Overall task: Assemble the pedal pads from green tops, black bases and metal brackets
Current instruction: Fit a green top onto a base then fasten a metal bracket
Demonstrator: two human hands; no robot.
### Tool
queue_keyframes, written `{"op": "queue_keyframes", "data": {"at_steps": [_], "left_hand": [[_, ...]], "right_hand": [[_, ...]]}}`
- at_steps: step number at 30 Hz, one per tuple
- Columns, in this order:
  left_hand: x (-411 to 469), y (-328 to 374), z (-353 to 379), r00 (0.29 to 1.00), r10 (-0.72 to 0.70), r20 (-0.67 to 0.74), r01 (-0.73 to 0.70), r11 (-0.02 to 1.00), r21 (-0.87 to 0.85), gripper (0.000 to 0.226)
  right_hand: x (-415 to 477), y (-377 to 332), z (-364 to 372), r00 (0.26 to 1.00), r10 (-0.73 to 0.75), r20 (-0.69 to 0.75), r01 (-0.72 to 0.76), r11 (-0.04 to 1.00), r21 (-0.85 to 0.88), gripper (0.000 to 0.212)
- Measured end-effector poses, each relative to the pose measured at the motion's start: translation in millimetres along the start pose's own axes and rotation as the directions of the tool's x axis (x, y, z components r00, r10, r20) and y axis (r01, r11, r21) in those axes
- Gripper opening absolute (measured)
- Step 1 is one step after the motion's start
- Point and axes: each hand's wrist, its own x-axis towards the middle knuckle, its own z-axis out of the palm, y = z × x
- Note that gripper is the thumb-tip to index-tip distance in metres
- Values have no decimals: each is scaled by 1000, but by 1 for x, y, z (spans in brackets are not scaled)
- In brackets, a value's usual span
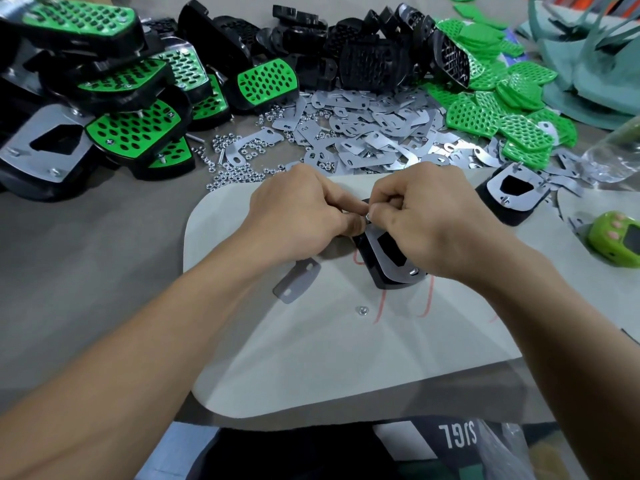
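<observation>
A pedal pad (388, 265) lies upside down on the white mat (311, 358), its black base up with a metal plate on it. My left hand (298, 216) grips its far left end. My right hand (422, 226) pinches a small nut (368, 217) at the pad's far end, fingers closed. A loose metal bracket (297, 279) and a spare nut (363, 310) rest on the mat nearby. Black bases (363, 46), green tops (491, 109) and loose brackets (367, 133) are piled behind.
Finished pads (114, 98) are heaped at the back left. Loose nuts (239, 168) lie scattered before them. Another upside-down pad (512, 192) sits at the right, near a green toy-like gadget (616, 240) and a clear plastic bottle (609, 157).
</observation>
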Motion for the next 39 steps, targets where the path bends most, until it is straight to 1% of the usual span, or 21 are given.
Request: {"op": "queue_keyframes", "data": {"at_steps": [2,5,7,9,13,16,18,22,24,26,31,33,35,37,39], "left_hand": [[-1,1,-1,1000,-9,16,10,1000,-16,20],[-1,3,-1,1000,-17,8,17,1000,14,21],[-1,3,-1,1000,-21,2,21,1000,15,15],[-2,2,-1,1000,-21,4,21,1000,2,13],[-1,1,0,1000,-7,1,7,1000,30,17],[1,1,0,1000,0,0,0,999,37,17],[1,0,0,1000,4,-3,-4,999,32,17],[2,0,1,999,16,-28,-15,999,43,19],[3,-1,1,1000,21,-23,-20,999,40,20],[4,-2,1,999,26,-23,-25,999,36,19],[4,-4,2,999,40,-30,-39,998,42,18],[5,-4,3,999,39,-31,-38,999,39,17],[5,-4,3,999,37,-34,-35,999,41,17],[6,-5,3,999,36,-37,-34,999,42,16],[6,-5,3,999,39,-34,-38,999,38,14]], "right_hand": [[2,-1,1,998,57,-28,-57,998,-11,20],[0,-3,1,987,97,-130,-89,994,69,14],[-2,-5,0,987,76,-142,-61,993,101,13],[-4,-5,-1,993,23,-119,-12,996,88,14],[-10,-1,-1,988,-107,-110,106,994,-16,16],[-17,0,-3,976,-165,-138,159,986,-58,17],[-19,0,-2,972,-167,-168,160,986,-57,16],[-21,6,0,959,-108,-264,115,993,11,16],[-24,7,-1,945,-119,-305,125,992,-1,14],[-27,5,-1,949,-119,-292,119,993,-16,13],[-28,2,1,985,-72,-157,67,997,-38,9],[-27,3,2,989,-63,-135,59,998,-31,9],[-27,2,2,986,-85,-147,79,996,-40,11],[-27,1,1,975,-98,-199,94,995,-30,10],[-24,2,-2,970,-61,-236,70,997,30,10]]}}
